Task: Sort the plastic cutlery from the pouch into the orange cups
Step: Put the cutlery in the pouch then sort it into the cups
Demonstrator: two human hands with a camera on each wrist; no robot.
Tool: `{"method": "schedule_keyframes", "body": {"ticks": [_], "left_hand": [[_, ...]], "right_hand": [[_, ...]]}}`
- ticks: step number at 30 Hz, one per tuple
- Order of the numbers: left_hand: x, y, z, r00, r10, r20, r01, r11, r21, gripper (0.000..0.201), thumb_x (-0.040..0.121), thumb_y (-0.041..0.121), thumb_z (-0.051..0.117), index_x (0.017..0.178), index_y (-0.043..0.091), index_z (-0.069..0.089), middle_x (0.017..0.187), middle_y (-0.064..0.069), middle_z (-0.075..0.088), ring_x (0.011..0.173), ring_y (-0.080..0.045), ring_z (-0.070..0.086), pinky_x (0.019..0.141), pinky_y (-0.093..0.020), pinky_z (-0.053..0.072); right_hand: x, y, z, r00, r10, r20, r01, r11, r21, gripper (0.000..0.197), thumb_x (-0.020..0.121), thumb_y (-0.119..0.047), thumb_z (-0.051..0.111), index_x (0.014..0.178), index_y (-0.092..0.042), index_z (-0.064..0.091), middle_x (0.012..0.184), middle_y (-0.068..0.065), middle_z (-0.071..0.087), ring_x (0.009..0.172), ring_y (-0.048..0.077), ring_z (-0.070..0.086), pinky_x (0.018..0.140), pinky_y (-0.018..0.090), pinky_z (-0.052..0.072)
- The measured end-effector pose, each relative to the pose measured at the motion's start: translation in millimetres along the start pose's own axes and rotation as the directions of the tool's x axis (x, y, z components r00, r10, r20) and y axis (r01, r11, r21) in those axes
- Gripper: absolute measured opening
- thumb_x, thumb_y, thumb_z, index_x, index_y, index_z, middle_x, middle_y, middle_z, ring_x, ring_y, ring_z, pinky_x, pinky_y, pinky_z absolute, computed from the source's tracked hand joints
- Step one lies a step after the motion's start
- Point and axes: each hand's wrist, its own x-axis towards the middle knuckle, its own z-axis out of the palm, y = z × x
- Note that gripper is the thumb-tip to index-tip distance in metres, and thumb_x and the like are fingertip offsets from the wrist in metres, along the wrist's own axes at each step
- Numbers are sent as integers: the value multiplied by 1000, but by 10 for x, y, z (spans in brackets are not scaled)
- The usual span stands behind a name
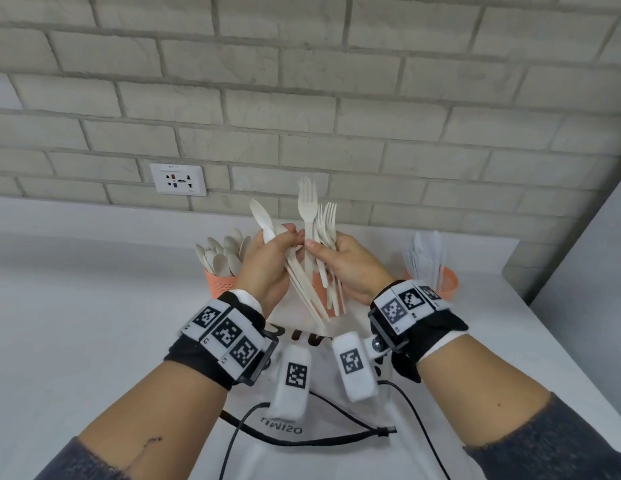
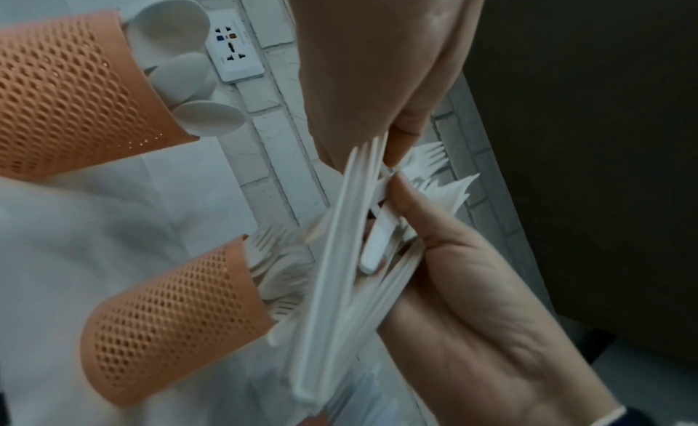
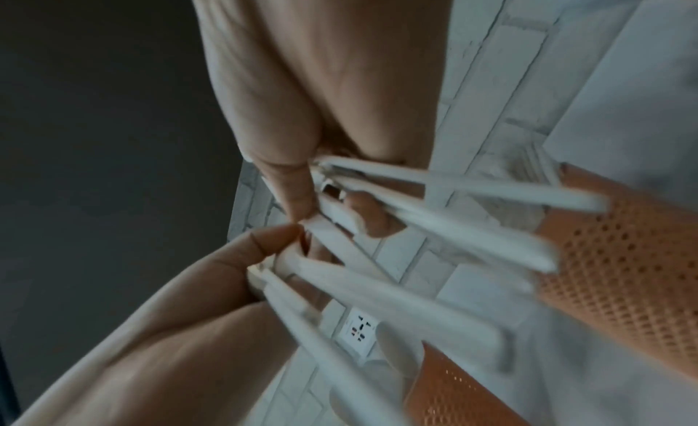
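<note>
Both hands are raised over the middle orange cup (image 1: pixel 331 308). My left hand (image 1: pixel 290 239) grips a bundle of white plastic cutlery (image 1: pixel 304 289), with a spoon (image 1: pixel 260 212) sticking up from it. My right hand (image 1: pixel 321 245) holds several forks (image 1: pixel 328 220), and its thumb presses on one taller fork (image 1: pixel 307 199). The fingertips of both hands nearly meet. Seen from the left wrist, the handles (image 2: pixel 336 277) cross between the left hand (image 2: pixel 393 152) and the right hand (image 2: pixel 407 205). The white pouch (image 1: pixel 324 341) lies flat under my wrists.
The left orange cup (image 1: pixel 219 285) is full of spoons and the right orange cup (image 1: pixel 447 281) holds knives, all on a white counter (image 1: pixel 94 323). The middle cup (image 2: pixel 170 322) holds forks. A brick wall with a socket (image 1: pixel 178 180) rises behind. Black cables (image 1: pixel 337 441) trail over the pouch.
</note>
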Motion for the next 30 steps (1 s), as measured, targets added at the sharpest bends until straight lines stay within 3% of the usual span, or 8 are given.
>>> {"method": "schedule_keyframes", "body": {"ticks": [4, 8, 11, 14, 17, 21, 26, 30], "left_hand": [[73, -32, -55, 999, 35, -25, -35, 999, 12, 21, 84, -15, 44, 79, 4, 51, 70, -6, 66, 76, -19, 70, 71, -29, 59], [208, 0, -116, 988, 37, -152, -34, 999, 25, 18, 85, -13, 48, 82, 6, 50, 82, -7, 54, 92, -22, 64, 89, -41, 53], [254, 18, -186, 982, 36, -185, -32, 999, 25, 20, 85, -13, 49, 83, 7, 50, 81, -7, 53, 88, -21, 64, 89, -41, 53], [244, -6, -195, 982, 31, -187, -27, 999, 24, 21, 84, -13, 48, 82, 8, 50, 82, -7, 52, 85, -20, 64, 90, -40, 53], [238, -28, -179, 985, 35, -171, -29, 999, 33, 21, 84, -13, 48, 80, 8, 50, 80, -7, 53, 83, -19, 64, 92, -40, 52], [255, -9, -208, 988, 44, -148, -39, 998, 39, 22, 85, -13, 48, 79, 7, 51, 78, -6, 53, 81, -19, 64, 90, -39, 53], [322, 24, -362, 983, 69, -171, -61, 997, 50, 19, 83, -13, 50, 84, 6, 51, 80, -7, 54, 80, -20, 66, 85, -37, 56], [312, -27, -337, 983, 57, -174, -51, 998, 42, 19, 84, -13, 49, 80, 6, 51, 79, -8, 53, 78, -19, 64, 87, -37, 55]], "right_hand": [[64, 101, 48, 994, -67, -86, 69, 997, 30, 18, 94, -14, 52, 108, -11, 62, 86, -3, 68, 79, 9, 64, 91, 38, 51], [212, -5, -168, 961, -5, -275, 65, 975, 211, 12, 97, -21, 45, 91, -21, 55, 83, 0, 63, 70, 15, 57, 75, 35, 51], [383, 3, -412, 862, -61, -503, 198, 954, 225, 18, 99, -19, 40, 85, -20, 51, 72, 0, 56, 70, 13, 52, 81, 37, 43], [521, 20, -495, 809, -60, -585, 316, 884, 345, 15, 99, -16, 42, 84, -17, 46, 63, 2, 43, 54, 13, 50, 63, 32, 47], [645, 51, -468, 787, -118, -605, 342, 900, 270, 15, 95, -16, 51, 81, -18, 46, 57, 1, 40, 43, 7, 45, 54, 27, 45], [630, 161, -379, 841, -197, -504, 232, 973, 5, 16, 93, -23, 54, 79, -19, 49, 52, -2, 46, 44, 8, 48, 55, 21, 45], [610, 185, -509, 797, -219, -563, 455, 831, 321, 21, 97, -19, 46, 76, -16, 47, 43, -11, 37, 39, 7, 35, 45, 23, 33], [521, 215, -531, 827, -229, -513, 451, 816, 363, 30, 96, -20, 47, 68, -16, 42, 45, -8, 31, 38, 7, 29, 40, 19, 27]]}}
